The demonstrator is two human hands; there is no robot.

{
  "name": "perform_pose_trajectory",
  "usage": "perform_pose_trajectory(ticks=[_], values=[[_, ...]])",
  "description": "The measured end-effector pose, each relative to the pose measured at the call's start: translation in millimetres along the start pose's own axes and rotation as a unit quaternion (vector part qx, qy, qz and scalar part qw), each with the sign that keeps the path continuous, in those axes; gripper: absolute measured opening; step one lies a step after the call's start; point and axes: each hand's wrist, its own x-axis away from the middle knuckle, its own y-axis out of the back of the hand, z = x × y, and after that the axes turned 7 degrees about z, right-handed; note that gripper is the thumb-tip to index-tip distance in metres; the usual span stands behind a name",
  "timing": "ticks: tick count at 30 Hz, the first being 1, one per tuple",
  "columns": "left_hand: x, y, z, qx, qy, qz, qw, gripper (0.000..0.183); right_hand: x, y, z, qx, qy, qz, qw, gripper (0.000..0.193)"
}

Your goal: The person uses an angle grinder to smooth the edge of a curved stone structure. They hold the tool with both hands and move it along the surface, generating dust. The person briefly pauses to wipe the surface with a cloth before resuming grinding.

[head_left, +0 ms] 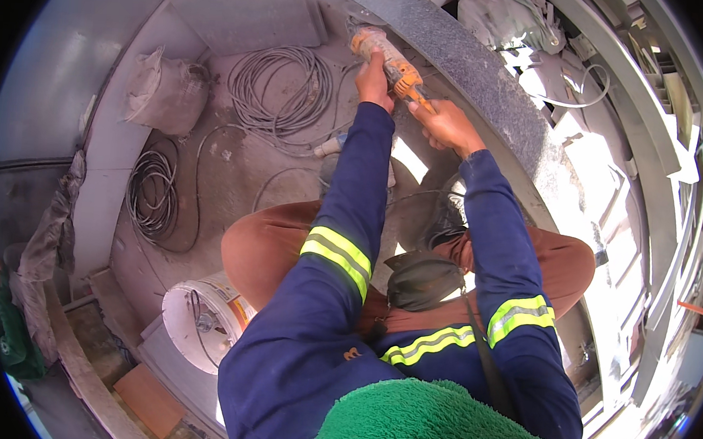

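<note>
An orange, dust-covered angle grinder (403, 72) is held in both hands at the top middle. My left hand (373, 84) wraps round its front part, close to the head. Further back, my right hand (447, 127) grips the rear handle end. The grinder's head lies close by the edge of a long speckled grey stone slab (474, 62); whether the disc touches the slab I cannot tell. A dark cord runs down from below my right hand.
Coiled grey cable (283, 94) and a second dark coil (153, 195) lie on the dusty floor. A dusty sack (168, 92) stands at the left. Near my left knee is a white bucket (192, 322). Metal strips and scraps (669, 158) crowd the right side.
</note>
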Motion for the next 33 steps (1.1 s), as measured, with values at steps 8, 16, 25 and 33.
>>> perform_pose_trajectory(ticks=[8, 16, 25, 33], values=[[2, -2, -3, 0.003, 0.015, 0.012, 1.000, 0.047, -3, 0, -2, 0.001, 0.002, -0.011, 1.000, 0.056], [20, -2, 5, 0.002, -0.011, 0.007, 1.000, 0.046, 15, 1, -14, 0.008, 0.002, 0.001, 1.000, 0.057], [47, -7, 4, -0.009, -0.001, 0.008, 1.000, 0.046, 29, -1, -27, 0.010, 0.004, 0.006, 1.000, 0.061], [49, -3, 15, 0.000, -0.007, 0.007, 1.000, 0.047, 43, -2, -27, 0.006, 0.004, -0.006, 1.000, 0.059]])
